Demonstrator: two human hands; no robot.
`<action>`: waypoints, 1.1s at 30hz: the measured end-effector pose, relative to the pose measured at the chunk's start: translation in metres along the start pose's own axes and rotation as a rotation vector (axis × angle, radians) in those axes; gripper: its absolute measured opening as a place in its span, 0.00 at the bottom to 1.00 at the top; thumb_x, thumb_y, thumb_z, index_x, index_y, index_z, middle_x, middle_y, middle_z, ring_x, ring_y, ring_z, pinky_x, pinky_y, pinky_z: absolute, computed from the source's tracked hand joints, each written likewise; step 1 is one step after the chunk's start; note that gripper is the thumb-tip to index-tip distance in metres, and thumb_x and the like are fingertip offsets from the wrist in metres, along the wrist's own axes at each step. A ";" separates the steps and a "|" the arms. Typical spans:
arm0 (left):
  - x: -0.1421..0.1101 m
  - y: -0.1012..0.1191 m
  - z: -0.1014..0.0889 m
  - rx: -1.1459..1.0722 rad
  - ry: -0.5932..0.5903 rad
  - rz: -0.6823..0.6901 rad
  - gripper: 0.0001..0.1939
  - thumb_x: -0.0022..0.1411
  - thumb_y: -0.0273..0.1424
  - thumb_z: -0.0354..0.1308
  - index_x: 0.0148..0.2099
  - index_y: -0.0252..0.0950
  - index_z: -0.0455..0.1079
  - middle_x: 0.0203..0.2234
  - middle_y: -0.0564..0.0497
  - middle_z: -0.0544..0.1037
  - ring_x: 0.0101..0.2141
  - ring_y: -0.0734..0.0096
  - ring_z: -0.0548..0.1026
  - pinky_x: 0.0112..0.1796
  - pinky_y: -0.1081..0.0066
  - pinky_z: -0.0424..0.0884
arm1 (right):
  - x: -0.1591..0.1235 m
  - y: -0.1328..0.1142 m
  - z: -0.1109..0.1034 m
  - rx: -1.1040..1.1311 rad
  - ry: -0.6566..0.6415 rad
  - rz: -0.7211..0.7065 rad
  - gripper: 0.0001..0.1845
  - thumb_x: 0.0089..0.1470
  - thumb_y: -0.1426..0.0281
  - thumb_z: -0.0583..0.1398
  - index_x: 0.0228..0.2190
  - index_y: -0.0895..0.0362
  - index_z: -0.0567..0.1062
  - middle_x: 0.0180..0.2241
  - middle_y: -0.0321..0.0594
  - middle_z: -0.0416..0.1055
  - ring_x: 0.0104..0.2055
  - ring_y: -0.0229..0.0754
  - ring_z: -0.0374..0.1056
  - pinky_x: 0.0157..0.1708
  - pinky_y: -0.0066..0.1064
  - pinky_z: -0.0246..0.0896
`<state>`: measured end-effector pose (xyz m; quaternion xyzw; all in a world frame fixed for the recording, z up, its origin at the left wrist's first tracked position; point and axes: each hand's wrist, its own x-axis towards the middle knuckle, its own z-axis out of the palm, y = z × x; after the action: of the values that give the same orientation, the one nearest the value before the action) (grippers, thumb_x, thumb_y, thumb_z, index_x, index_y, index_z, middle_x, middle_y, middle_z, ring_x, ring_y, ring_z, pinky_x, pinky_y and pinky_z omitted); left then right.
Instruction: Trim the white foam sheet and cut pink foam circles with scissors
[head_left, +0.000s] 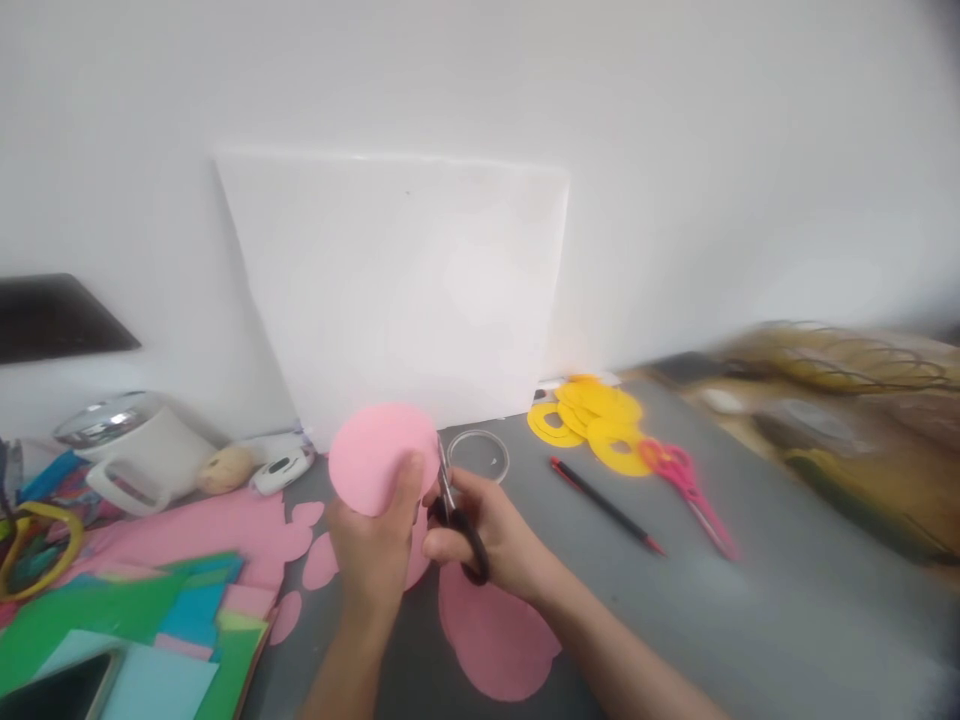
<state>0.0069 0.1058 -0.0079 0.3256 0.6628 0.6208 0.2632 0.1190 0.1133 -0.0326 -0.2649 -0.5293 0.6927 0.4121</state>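
Observation:
My left hand (375, 555) grips a round pink paper disc (379, 455), its thumb lying on the near face. Around the handles of black-handled scissors (469, 545) my right hand (491, 525) is closed. The scissors' blades point up along the disc's right edge; whether they touch the paper I cannot tell. Below the hands, pink paper cutouts (502, 645) with rounded outlines lie on the grey table (615, 640). A clear ring-shaped object (480, 455) rests just behind my right hand.
Right of the hands lie a black pencil with red ends (607, 505), pink scissors (694, 495) and yellow paper rings (619, 445). Coloured paper sheets (112, 620), a phone (64, 690) and a white mug (146, 460) occupy the left. A white board (405, 290) leans on the wall.

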 end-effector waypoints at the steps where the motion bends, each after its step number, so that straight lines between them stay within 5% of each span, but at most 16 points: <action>1: -0.001 0.001 0.000 0.023 -0.003 0.002 0.18 0.39 0.42 0.67 0.24 0.32 0.70 0.17 0.49 0.73 0.21 0.65 0.72 0.18 0.71 0.66 | 0.000 0.000 0.000 -0.008 -0.002 -0.006 0.28 0.36 0.55 0.71 0.31 0.57 0.66 0.19 0.26 0.59 0.21 0.30 0.52 0.20 0.24 0.48; 7: -0.008 0.010 -0.001 0.133 -0.042 -0.009 0.19 0.42 0.44 0.66 0.17 0.34 0.66 0.12 0.52 0.70 0.16 0.71 0.68 0.16 0.73 0.63 | 0.000 -0.004 -0.003 -0.021 0.007 -0.018 0.25 0.40 0.57 0.70 0.30 0.57 0.64 0.21 0.27 0.61 0.20 0.29 0.51 0.19 0.23 0.46; 21: -0.005 0.005 0.000 0.094 -0.013 0.002 0.20 0.39 0.46 0.66 0.21 0.32 0.70 0.16 0.49 0.73 0.20 0.66 0.71 0.17 0.71 0.64 | -0.001 -0.004 0.000 -0.007 0.011 0.019 0.28 0.37 0.53 0.70 0.30 0.57 0.64 0.18 0.24 0.57 0.19 0.28 0.47 0.18 0.24 0.41; 33: 0.001 0.000 -0.002 0.012 -0.088 0.014 0.18 0.40 0.41 0.66 0.17 0.34 0.65 0.12 0.55 0.66 0.17 0.74 0.64 0.17 0.74 0.61 | 0.000 0.000 -0.001 -0.023 0.050 0.005 0.27 0.37 0.56 0.71 0.30 0.57 0.66 0.18 0.25 0.59 0.19 0.28 0.51 0.19 0.23 0.47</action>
<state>0.0047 0.1057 -0.0079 0.3590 0.6520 0.6036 0.2858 0.1191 0.1139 -0.0330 -0.2884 -0.5261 0.6806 0.4205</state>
